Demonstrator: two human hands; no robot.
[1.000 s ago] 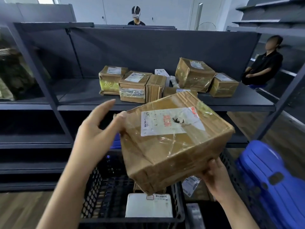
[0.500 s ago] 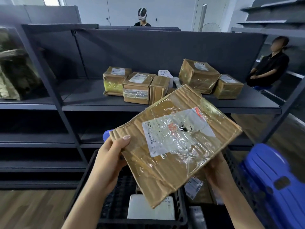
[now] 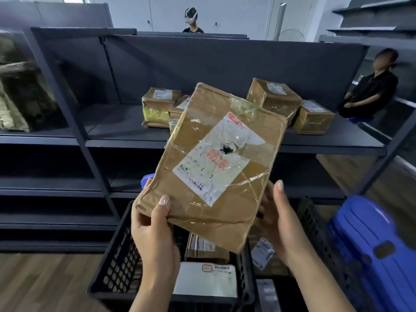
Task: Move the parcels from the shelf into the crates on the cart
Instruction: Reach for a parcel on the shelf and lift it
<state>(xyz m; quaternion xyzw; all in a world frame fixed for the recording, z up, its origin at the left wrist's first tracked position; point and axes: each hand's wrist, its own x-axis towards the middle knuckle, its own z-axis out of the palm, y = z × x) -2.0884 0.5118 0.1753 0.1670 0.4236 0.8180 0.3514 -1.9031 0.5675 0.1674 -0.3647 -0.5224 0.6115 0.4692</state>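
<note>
As left fingers (image 3: 162, 209) pinch its corner and right fingers (image 3: 279, 199) prop its back, the crumpled parcel (image 3: 209, 113) shows a torn label (image 3: 216, 167).

A taped parcel (image 3: 222, 167) is gripped at its near left corner by the left hand (image 3: 155, 230) and supported underneath by the right hand (image 3: 283, 224), above a black crate (image 3: 119, 264). More parcels (image 3: 273, 97) are seen on the shelf (image 3: 117, 129) behind.

Four parcels (image 3: 161, 106) (image 3: 180, 104) (image 3: 273, 97) (image 3: 314, 117) in sight on one shelf (image 3: 337, 140) at twelve o'clock; one held parcel (image 3: 225, 167) at centre; two hands, left hand (image 3: 155, 235) and right hand (image 3: 281, 224); two crates (image 3: 117, 266) (image 3: 315, 221) at six o'clock, three packages (image 3: 206, 280) (image 3: 206, 247) (image 3: 262, 253) inside; two people (image 3: 192, 19) (image 3: 371, 91) at twelve and two o'clock
</note>
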